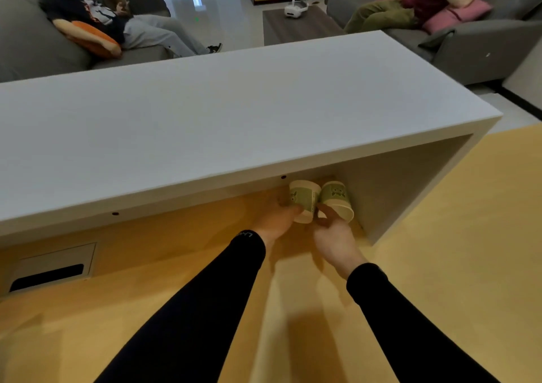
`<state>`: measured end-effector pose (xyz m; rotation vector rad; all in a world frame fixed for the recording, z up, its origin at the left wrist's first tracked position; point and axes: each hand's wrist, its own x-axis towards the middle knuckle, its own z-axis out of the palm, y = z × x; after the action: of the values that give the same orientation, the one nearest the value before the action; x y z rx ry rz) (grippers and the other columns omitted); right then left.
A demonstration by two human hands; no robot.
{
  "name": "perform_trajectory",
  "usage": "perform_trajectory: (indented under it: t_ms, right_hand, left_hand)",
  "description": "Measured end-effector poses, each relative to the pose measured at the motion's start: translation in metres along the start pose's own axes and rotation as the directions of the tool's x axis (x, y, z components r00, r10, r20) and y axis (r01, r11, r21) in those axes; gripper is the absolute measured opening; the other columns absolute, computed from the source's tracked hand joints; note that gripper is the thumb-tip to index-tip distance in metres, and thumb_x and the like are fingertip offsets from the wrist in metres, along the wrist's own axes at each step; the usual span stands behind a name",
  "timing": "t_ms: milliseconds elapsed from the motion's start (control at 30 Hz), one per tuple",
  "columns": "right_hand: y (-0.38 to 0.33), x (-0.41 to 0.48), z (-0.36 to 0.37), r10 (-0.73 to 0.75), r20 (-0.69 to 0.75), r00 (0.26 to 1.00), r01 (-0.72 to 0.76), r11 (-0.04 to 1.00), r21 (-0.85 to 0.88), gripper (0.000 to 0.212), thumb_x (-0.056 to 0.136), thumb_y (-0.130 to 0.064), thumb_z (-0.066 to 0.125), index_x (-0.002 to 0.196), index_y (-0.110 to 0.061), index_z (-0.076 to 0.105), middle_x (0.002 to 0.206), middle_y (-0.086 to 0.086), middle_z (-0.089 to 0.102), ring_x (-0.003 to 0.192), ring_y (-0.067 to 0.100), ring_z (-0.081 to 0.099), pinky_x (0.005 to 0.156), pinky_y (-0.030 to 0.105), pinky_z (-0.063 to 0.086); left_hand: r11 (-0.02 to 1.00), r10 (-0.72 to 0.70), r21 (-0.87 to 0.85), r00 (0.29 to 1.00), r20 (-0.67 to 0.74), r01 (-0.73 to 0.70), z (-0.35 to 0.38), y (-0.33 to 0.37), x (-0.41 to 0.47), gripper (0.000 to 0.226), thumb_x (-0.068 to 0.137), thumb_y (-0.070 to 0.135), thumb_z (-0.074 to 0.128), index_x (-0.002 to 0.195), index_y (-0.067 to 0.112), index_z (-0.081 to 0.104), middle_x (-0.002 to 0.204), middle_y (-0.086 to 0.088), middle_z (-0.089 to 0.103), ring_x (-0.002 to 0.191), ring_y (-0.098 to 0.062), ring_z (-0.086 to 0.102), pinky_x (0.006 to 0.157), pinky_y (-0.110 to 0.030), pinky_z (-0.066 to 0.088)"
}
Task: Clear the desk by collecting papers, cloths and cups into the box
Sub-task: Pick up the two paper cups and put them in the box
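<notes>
Two paper cups with green print lie tilted side by side under the white shelf [234,119], at its right end on the wooden desk [440,236]. My left hand [278,217] is wrapped around the left cup [303,196]. My right hand [334,233] pinches the right cup [337,198] near its rim with thumb and fingers. Both arms wear black sleeves. No box, papers or cloths are in view.
The white shelf unit spans the desk, its right side wall [404,189] close beside the cups. A cable hatch [50,268] is set in the desk at the left. Beyond are two sofas with seated people and a dark coffee table [299,25] bearing a white headset.
</notes>
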<state>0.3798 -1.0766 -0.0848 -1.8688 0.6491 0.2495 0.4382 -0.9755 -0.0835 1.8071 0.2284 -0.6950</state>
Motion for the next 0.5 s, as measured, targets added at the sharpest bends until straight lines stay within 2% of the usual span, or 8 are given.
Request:
perform_trajectory:
  t_ms: [67,167,233,300,400,433,500]
  right_hand:
    - [0.0,0.002,0.004,-0.019,0.011,1.0,0.019,1.0,0.011,0.055,0.086,-0.005,0.049,0.14,-0.017,0.04,0.121,0.01,0.061,0.099,0.023,0.057,0.092,0.033,0.048]
    - [-0.001,0.002,0.009,-0.045,0.008,0.999,0.045,0.999,0.022,0.05,0.087,-0.009,0.051,0.136,-0.018,0.045,0.102,0.003,0.057,0.088,0.019,0.054,0.082,0.03,0.047]
    - [0.0,0.003,0.01,-0.043,-0.021,0.999,0.044,0.999,0.026,0.043,0.088,-0.016,0.053,0.131,-0.017,0.048,0.099,0.004,0.058,0.086,0.021,0.055,0.084,0.034,0.049]
    - [-0.001,0.001,0.011,-0.031,-0.056,0.998,0.034,0.998,0.051,0.038,0.089,-0.026,0.055,0.125,-0.016,0.05,0.095,0.003,0.057,0.086,0.021,0.055,0.083,0.034,0.049]
    - [-0.006,-0.008,0.011,-0.063,-0.086,0.994,0.07,0.995,0.076,0.048,0.09,-0.039,0.053,0.131,-0.016,0.046,0.11,0.007,0.062,0.097,0.024,0.057,0.084,0.029,0.041]
    - [-0.007,-0.013,0.013,-0.078,-0.079,0.994,0.083,0.994,0.069,0.053,0.09,-0.042,0.051,0.137,-0.018,0.04,0.12,0.008,0.062,0.106,0.027,0.057,0.087,0.029,0.04]
    - [-0.012,-0.024,0.015,-0.12,-0.032,0.992,0.121,0.991,0.052,0.063,0.091,-0.047,0.046,0.146,-0.022,0.028,0.134,0.008,0.057,0.121,0.028,0.053,0.096,0.032,0.04]
  left_hand:
    - [1.0,0.007,-0.015,1.0,0.001,-0.007,0.005,-0.001,0.007,0.056,0.093,0.029,0.053,0.143,0.013,0.033,0.136,-0.007,0.048,0.123,-0.027,0.05,0.095,-0.032,0.041]
    - [0.999,0.041,0.005,0.998,-0.046,-0.041,0.01,-0.006,0.016,0.041,0.094,0.03,0.05,0.131,0.012,0.049,0.129,-0.012,0.059,0.113,-0.03,0.058,0.099,-0.042,0.046]
    - [0.999,0.038,0.004,0.996,-0.084,-0.037,0.01,-0.008,0.015,0.041,0.093,0.028,0.052,0.13,0.011,0.049,0.126,-0.013,0.061,0.11,-0.03,0.06,0.094,-0.041,0.05]
    - [0.997,0.031,-0.071,0.996,-0.081,-0.037,0.006,-0.011,0.01,0.052,0.09,0.025,0.058,0.137,0.012,0.04,0.126,-0.009,0.059,0.105,-0.027,0.061,0.083,-0.034,0.052]
    - [0.983,0.103,-0.148,0.993,-0.06,-0.11,-0.009,-0.014,-0.015,0.067,0.085,0.02,0.066,0.142,0.019,0.031,0.104,0.001,0.06,0.086,-0.014,0.061,0.064,-0.018,0.05]
    - [0.984,0.119,-0.131,0.992,-0.048,-0.124,-0.015,-0.016,-0.024,0.076,0.083,0.022,0.069,0.145,0.023,0.025,0.103,0.001,0.059,0.087,-0.013,0.061,0.066,-0.019,0.051]
    - [0.986,0.15,-0.069,0.988,-0.026,-0.152,-0.027,-0.019,-0.042,0.091,0.078,0.026,0.073,0.147,0.035,0.015,0.116,-0.003,0.059,0.101,-0.02,0.062,0.079,-0.028,0.053]
